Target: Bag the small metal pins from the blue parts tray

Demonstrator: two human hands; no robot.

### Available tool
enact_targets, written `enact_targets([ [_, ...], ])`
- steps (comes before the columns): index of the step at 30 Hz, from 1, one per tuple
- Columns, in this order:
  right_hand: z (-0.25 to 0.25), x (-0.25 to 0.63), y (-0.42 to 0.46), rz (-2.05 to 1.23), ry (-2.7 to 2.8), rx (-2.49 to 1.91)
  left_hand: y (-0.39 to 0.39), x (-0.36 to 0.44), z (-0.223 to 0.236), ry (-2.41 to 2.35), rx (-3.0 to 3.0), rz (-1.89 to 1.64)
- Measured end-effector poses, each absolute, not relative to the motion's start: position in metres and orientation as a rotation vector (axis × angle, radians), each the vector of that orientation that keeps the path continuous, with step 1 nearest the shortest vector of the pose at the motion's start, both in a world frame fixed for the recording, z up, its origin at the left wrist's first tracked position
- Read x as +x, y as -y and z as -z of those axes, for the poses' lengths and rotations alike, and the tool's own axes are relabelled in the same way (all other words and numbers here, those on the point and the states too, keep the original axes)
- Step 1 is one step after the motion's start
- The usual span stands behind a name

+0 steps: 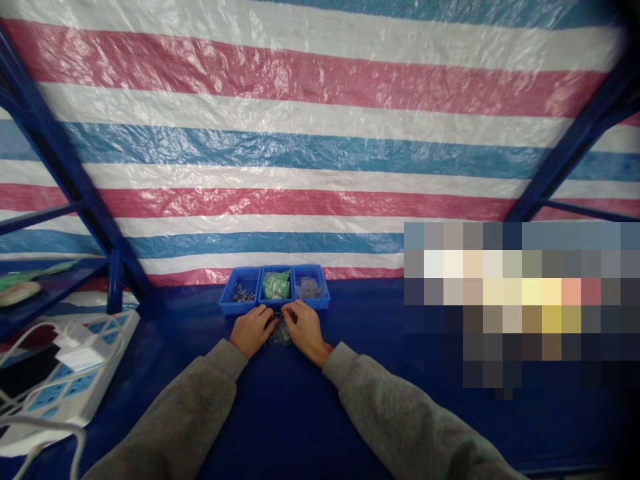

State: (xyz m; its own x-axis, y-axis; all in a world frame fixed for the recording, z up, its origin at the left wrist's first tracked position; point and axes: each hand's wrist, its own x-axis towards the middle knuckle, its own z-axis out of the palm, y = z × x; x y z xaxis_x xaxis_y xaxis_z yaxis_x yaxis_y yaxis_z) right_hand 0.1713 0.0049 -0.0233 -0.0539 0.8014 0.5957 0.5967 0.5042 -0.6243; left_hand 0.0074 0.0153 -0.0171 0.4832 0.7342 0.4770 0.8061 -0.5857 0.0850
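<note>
My left hand [253,330] and my right hand [306,330] meet over the blue table, fingertips nearly touching. Both are closed in a pinch around something small and dark, too small to name. Beneath the fingers lies a little pile of small clear and greenish pieces [281,336], partly hidden by the hands. Just beyond stand three blue bins side by side. Slim dark and shiny metal pieces [243,293] lie in the left one. Green-tinted plastic packets [277,285] fill the middle one, and clear pieces [310,288] lie in the right one.
A white power strip [107,373] with plugs and cables lies at the left, near a blue metal frame [75,160]. A striped plastic sheet [310,153] hangs behind the blue table [290,413]. Part of the right side is pixelated.
</note>
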Motion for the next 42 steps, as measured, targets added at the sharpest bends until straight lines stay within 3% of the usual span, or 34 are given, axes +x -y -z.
enact_targets([
  [12,0.015,0.167,0.003,-0.260,1.725,-1.148,-0.016,0.007,0.014,1.331,-2.540,0.620],
  [30,0.012,0.163,0.006,-0.442,1.599,-1.026,-0.011,-0.011,-0.001,1.266,-2.573,1.249],
  [42,0.010,0.160,0.011,-0.519,1.506,-1.012,-0.007,-0.006,-0.005,1.265,-2.597,1.379],
])
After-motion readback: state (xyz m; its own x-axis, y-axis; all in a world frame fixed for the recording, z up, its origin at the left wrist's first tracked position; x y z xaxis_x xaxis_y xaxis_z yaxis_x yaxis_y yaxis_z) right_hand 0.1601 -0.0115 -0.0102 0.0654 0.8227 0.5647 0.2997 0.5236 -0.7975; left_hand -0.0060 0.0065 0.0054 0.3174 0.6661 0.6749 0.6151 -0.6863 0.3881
